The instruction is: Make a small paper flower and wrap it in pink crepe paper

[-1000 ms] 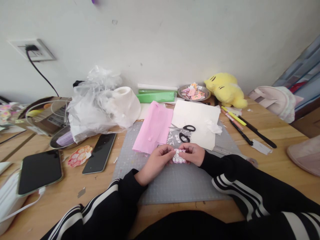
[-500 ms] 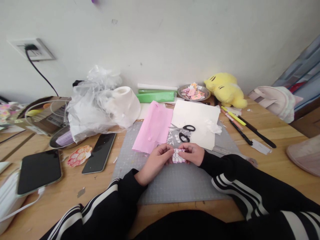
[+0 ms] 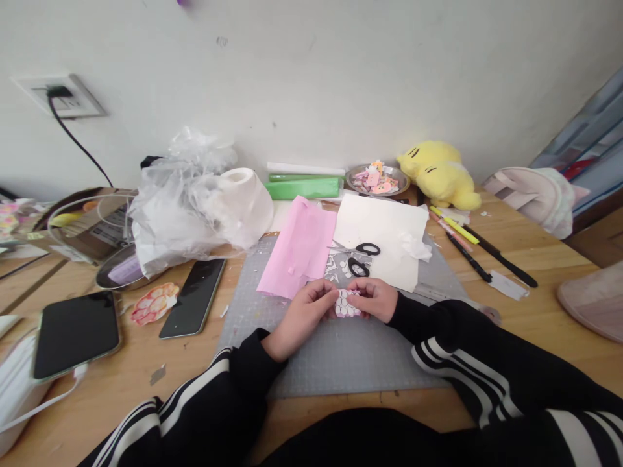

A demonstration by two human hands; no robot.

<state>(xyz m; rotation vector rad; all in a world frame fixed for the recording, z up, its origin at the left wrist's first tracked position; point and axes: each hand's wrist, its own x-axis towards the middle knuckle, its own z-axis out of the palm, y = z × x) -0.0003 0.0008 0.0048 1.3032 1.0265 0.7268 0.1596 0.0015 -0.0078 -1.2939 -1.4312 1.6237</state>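
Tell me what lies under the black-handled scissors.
The scissors lie across a white paper sheet, a printed cut-out scrap and the pink paper; the grey cutting mat lies beneath. Anything directly under the blades is covered.

On the wooden desk point(image 3: 535, 259) a grey cutting mat point(image 3: 341, 357) lies in the middle. Both hands meet above its centre, the left hand point(image 3: 304, 314) and right hand point(image 3: 377, 298) pinching a small pink-and-white patterned paper piece point(image 3: 347, 304) between them. Just behind them black-handled scissors point(image 3: 361, 257) rest on the mat, with a pink paper sheet point(image 3: 302, 246) to their left and a white paper sheet point(image 3: 384, 233) to their right. Behind these, near the wall, lies a green paper roll point(image 3: 304, 189); right of it stands a round metal dish point(image 3: 378, 179), seemingly filled with small cut-outs. Left of the mat a black smartphone point(image 3: 193, 297) lies flat.
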